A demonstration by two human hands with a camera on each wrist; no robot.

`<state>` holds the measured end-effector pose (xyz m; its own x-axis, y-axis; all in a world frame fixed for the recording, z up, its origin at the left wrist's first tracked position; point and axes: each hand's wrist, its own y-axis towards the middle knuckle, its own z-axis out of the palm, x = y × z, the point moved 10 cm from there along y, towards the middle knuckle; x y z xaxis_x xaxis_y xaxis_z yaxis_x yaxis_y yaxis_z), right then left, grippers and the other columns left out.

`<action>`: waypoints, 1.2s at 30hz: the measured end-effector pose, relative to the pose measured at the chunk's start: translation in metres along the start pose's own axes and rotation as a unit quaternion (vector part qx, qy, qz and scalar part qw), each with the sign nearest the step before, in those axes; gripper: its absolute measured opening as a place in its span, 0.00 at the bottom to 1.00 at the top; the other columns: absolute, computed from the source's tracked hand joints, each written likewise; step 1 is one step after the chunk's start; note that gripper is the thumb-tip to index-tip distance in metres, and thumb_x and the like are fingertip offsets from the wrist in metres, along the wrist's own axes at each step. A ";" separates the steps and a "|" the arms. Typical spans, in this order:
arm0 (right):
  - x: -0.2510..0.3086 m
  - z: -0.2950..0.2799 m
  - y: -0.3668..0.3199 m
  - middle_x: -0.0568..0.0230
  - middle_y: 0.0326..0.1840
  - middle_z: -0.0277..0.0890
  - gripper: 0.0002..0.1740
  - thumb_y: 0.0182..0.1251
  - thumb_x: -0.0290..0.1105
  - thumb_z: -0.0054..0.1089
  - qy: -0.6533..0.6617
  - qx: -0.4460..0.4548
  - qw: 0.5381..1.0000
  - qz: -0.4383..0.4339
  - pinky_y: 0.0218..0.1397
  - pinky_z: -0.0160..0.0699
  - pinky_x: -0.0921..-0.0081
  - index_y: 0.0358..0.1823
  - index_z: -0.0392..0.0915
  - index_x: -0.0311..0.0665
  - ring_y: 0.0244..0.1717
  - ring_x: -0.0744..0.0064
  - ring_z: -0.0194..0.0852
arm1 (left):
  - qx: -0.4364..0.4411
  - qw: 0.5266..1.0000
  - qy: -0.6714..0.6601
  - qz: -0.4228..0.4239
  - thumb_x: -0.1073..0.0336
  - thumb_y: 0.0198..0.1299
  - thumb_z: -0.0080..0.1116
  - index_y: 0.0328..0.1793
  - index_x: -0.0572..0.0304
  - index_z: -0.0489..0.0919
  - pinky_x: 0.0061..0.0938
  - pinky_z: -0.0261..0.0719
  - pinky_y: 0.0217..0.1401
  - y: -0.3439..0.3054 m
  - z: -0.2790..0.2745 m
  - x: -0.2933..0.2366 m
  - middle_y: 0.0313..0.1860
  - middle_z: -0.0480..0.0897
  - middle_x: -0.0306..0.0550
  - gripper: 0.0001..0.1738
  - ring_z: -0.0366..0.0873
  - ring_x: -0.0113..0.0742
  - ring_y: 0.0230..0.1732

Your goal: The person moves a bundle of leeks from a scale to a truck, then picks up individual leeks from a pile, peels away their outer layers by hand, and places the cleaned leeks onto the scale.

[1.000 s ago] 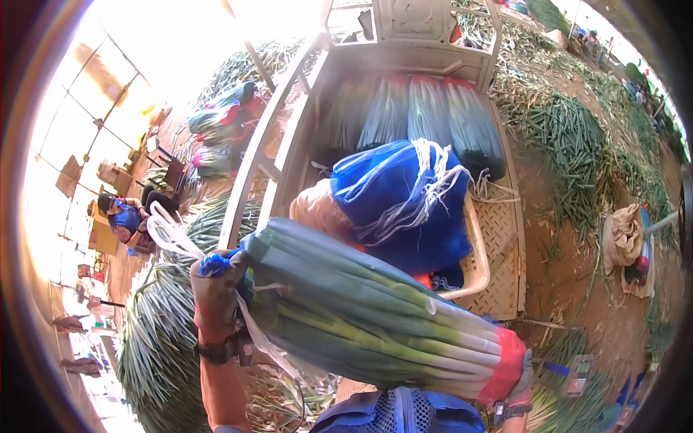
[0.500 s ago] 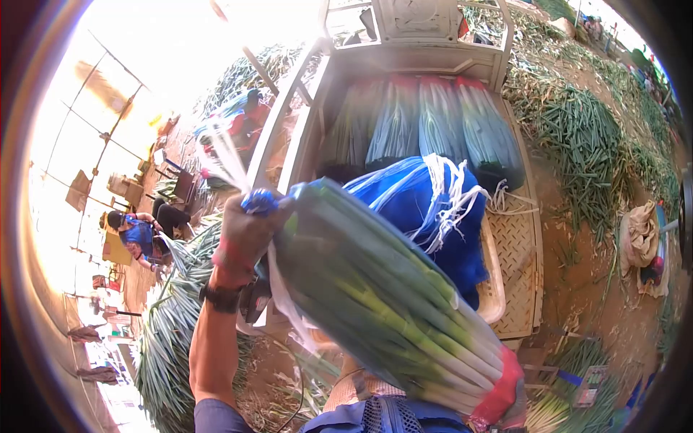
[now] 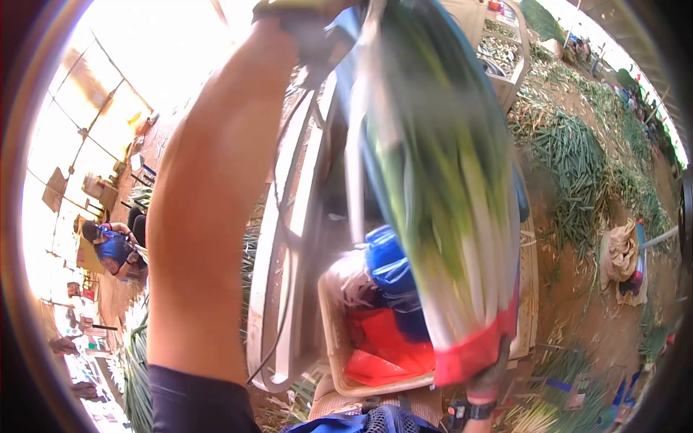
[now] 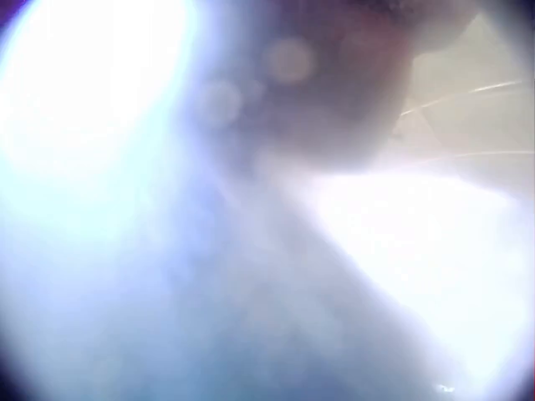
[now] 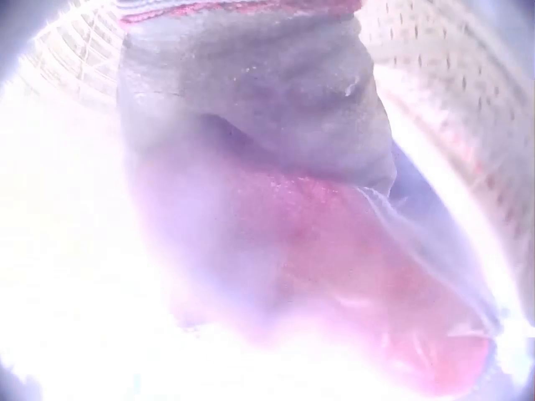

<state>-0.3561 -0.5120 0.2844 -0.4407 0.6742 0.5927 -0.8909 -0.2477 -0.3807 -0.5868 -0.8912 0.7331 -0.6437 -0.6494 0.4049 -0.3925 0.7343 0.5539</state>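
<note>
A long bagged bundle of green onions stands steeply tilted in the head view, leafy end up, white stalks and red bottom band down. At its upper end, blurred and partly cut off by the frame's top, my gloved left hand grips the gathered neck, with pale ties hanging beside it. My gloved right hand holds the red end from below. In the right wrist view the grey glove lies against the red band. The left wrist view is mostly glare and blur.
Behind the bundle is a cream crate holding red material and blue bags. A pale cart rail runs along the left. Loose onion heaps lie at right, and a person sits at far left.
The bundle has swung from a diagonal across my body to nearly upright, moving forward over the cart. My left hand has risen to the frame's top; my right stays at the red end.
</note>
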 end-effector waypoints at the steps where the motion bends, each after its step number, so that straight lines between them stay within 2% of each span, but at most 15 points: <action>1: -0.002 0.054 0.025 0.60 0.75 0.70 0.38 0.76 0.59 0.52 0.012 0.027 0.999 -0.016 0.78 0.65 0.58 0.76 0.65 0.39 0.72 0.62 0.69 | -0.019 0.983 -0.035 -0.180 0.61 0.59 0.62 0.62 0.53 0.82 0.35 0.76 0.58 -0.016 0.002 0.036 0.52 0.78 0.51 0.23 0.77 0.47 0.54; 3: -0.042 0.090 0.086 0.61 0.70 0.75 0.34 0.77 0.56 0.53 0.137 0.033 0.988 0.063 0.75 0.70 0.57 0.73 0.69 0.39 0.68 0.62 0.74 | -0.062 0.848 -0.100 -0.516 0.50 0.64 0.66 0.78 0.62 0.69 0.41 0.61 0.81 -0.096 0.017 0.064 0.80 0.64 0.63 0.40 0.59 0.55 0.81; 5: -0.065 0.153 0.151 0.62 0.64 0.81 0.28 0.77 0.51 0.56 0.114 0.048 0.991 0.051 0.72 0.74 0.56 0.67 0.75 0.40 0.62 0.61 0.80 | 0.145 0.812 -0.089 -0.558 0.41 0.59 0.68 0.79 0.63 0.64 0.50 0.64 0.78 -0.172 0.057 0.031 0.72 0.73 0.67 0.49 0.67 0.58 0.76; 6: -0.081 0.172 0.187 0.60 0.62 0.82 0.26 0.76 0.49 0.58 0.089 0.045 0.995 0.022 0.70 0.76 0.56 0.65 0.76 0.39 0.61 0.61 0.81 | 0.144 0.846 -0.016 -0.513 0.41 0.59 0.69 0.82 0.63 0.58 0.53 0.62 0.79 -0.240 0.089 0.008 0.74 0.69 0.68 0.54 0.65 0.63 0.76; 9: -0.152 0.222 0.284 0.56 0.60 0.82 0.26 0.72 0.40 0.66 0.079 0.006 0.996 0.047 0.70 0.77 0.59 0.66 0.75 0.37 0.63 0.60 0.79 | 0.279 0.700 -0.047 -0.656 0.43 0.50 0.77 0.84 0.70 0.49 0.46 0.55 0.84 -0.400 0.124 -0.096 0.80 0.59 0.73 0.66 0.57 0.59 0.82; 11: -0.183 0.224 0.339 0.54 0.59 0.81 0.33 0.63 0.41 0.75 -0.170 -0.117 0.978 -0.002 0.66 0.77 0.66 0.63 0.76 0.26 0.57 0.64 0.80 | 0.109 0.518 -0.244 -0.813 0.50 0.52 0.76 0.84 0.74 0.45 0.36 0.68 0.76 -0.461 0.135 -0.125 0.70 0.73 0.73 0.66 0.72 0.56 0.73; 12: -0.200 0.224 0.364 0.53 0.59 0.80 0.37 0.58 0.42 0.79 -0.287 -0.184 0.940 -0.002 0.64 0.78 0.69 0.61 0.77 0.21 0.55 0.65 0.81 | 0.178 0.489 -0.208 -0.828 0.54 0.53 0.74 0.82 0.73 0.50 0.39 0.75 0.68 -0.453 0.127 -0.127 0.59 0.81 0.71 0.60 0.81 0.58 0.62; 15: -0.275 0.205 0.425 0.51 0.63 0.79 0.40 0.51 0.30 0.84 -0.124 -0.101 0.983 -0.085 0.68 0.76 0.69 0.64 0.74 0.20 0.61 0.63 0.78 | 0.151 0.503 -0.237 -0.817 0.59 0.54 0.69 0.74 0.71 0.62 0.42 0.79 0.62 -0.452 0.129 -0.115 0.52 0.84 0.70 0.45 0.84 0.61 0.56; 17: -0.278 0.196 0.418 0.56 0.59 0.81 0.35 0.52 0.30 0.84 -0.233 -0.189 0.950 -0.090 0.64 0.79 0.67 0.61 0.78 0.23 0.55 0.65 0.80 | 0.163 0.498 -0.239 -0.817 0.59 0.54 0.69 0.73 0.70 0.64 0.42 0.79 0.61 -0.459 0.134 -0.122 0.51 0.85 0.67 0.43 0.84 0.59 0.55; 20: -0.286 0.210 0.428 0.57 0.59 0.81 0.35 0.55 0.35 0.83 -0.165 -0.219 0.956 -0.106 0.61 0.81 0.67 0.62 0.78 0.26 0.52 0.66 0.81 | 0.061 0.522 -0.288 -0.801 0.58 0.55 0.69 0.70 0.70 0.64 0.40 0.80 0.60 -0.461 0.143 -0.120 0.50 0.85 0.63 0.41 0.85 0.54 0.53; 22: -0.301 0.217 0.424 0.55 0.60 0.80 0.36 0.57 0.38 0.82 -0.067 -0.240 0.968 -0.021 0.61 0.80 0.68 0.63 0.78 0.27 0.52 0.66 0.81 | 0.054 0.528 -0.294 -0.795 0.58 0.55 0.69 0.70 0.70 0.64 0.40 0.80 0.59 -0.459 0.142 -0.119 0.51 0.85 0.62 0.41 0.85 0.52 0.52; 27: -0.325 0.216 0.444 0.53 0.62 0.79 0.44 0.59 0.55 0.77 -0.218 -0.178 0.960 -0.013 0.57 0.84 0.63 0.65 0.76 0.26 0.54 0.61 0.81 | 0.065 0.508 -0.305 -0.803 0.59 0.55 0.69 0.71 0.70 0.64 0.38 0.80 0.58 -0.457 0.145 -0.121 0.51 0.85 0.61 0.41 0.86 0.48 0.51; 32: -0.352 0.181 0.455 0.52 0.63 0.78 0.51 0.56 0.62 0.76 -0.202 -0.157 0.957 0.140 0.59 0.83 0.56 0.68 0.72 0.27 0.59 0.56 0.79 | 0.090 0.515 -0.293 -0.800 0.60 0.55 0.69 0.70 0.69 0.66 0.36 0.82 0.52 -0.462 0.142 -0.119 0.48 0.85 0.58 0.39 0.86 0.44 0.46; 33: -0.344 0.182 0.454 0.51 0.63 0.78 0.51 0.57 0.63 0.75 -0.219 -0.147 0.951 0.158 0.59 0.84 0.57 0.69 0.72 0.28 0.58 0.55 0.80 | 0.066 0.550 -0.279 -0.784 0.62 0.55 0.69 0.66 0.69 0.67 0.35 0.83 0.46 -0.468 0.146 -0.119 0.44 0.85 0.54 0.36 0.85 0.40 0.40; 36: -0.304 0.189 0.436 0.50 0.61 0.79 0.44 0.62 0.61 0.72 -0.347 -0.119 0.923 0.115 0.56 0.85 0.59 0.67 0.74 0.33 0.54 0.55 0.82 | 0.105 0.475 -0.302 -0.820 0.64 0.55 0.69 0.63 0.67 0.69 0.34 0.83 0.41 -0.465 0.144 -0.123 0.40 0.85 0.51 0.31 0.84 0.37 0.36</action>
<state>-0.6314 -0.9560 0.0724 -0.6533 -0.0067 0.7570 -0.7517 -0.1135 -0.6497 -0.4199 -1.1239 0.3206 0.5942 -0.2535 -0.7633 -0.7071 -0.6170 -0.3455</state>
